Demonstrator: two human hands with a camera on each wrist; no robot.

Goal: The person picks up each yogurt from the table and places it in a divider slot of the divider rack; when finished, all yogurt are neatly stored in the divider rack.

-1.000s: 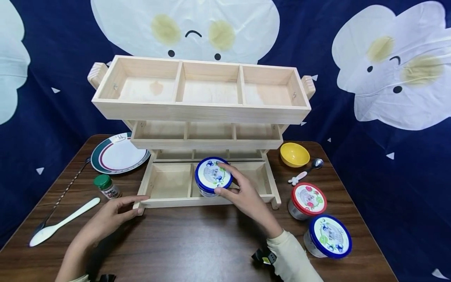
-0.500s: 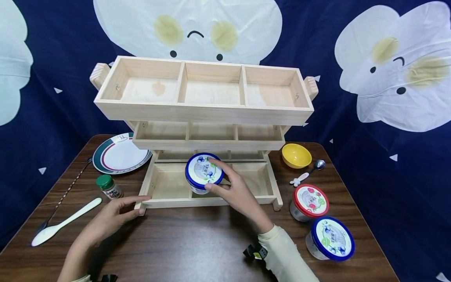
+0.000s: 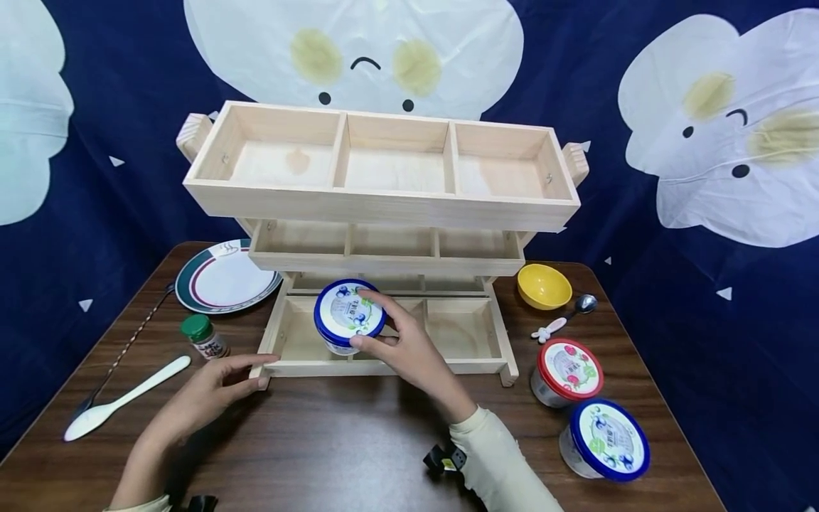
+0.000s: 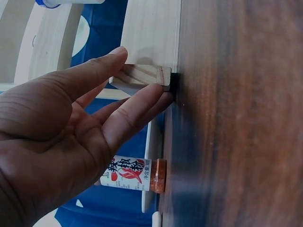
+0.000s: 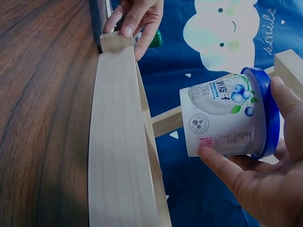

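Note:
My right hand point(image 3: 412, 348) grips a tub with a blue lid point(image 3: 350, 310) and blueberry pictures, held over the left part of the lowest tray. The right wrist view shows the tub's printed side point(image 5: 222, 113) above the tray's front board point(image 5: 120, 142). My left hand point(image 3: 201, 398) pinches the front left corner of the tiered wooden box point(image 3: 377, 206). In the left wrist view, thumb and fingers lie on either side of that wooden end piece point(image 4: 142, 76). The tub hides part of the divider behind it.
Left of the box are a plate point(image 3: 230, 281), a green-capped spice jar point(image 3: 205, 338), a white spoon point(image 3: 124, 400) and a twisted-handle spoon point(image 3: 128, 348). To the right stand a yellow bowl point(image 3: 544, 286), a rabbit-handled spoon point(image 3: 563, 318), a red-lidded tub point(image 3: 566, 373) and another blue-lidded tub point(image 3: 604, 439).
My right hand has carried the blue-lidded tub leftward, from the middle of the lowest tray toward its left part. The left hand keeps its hold on the corner. The head view has shifted slightly.

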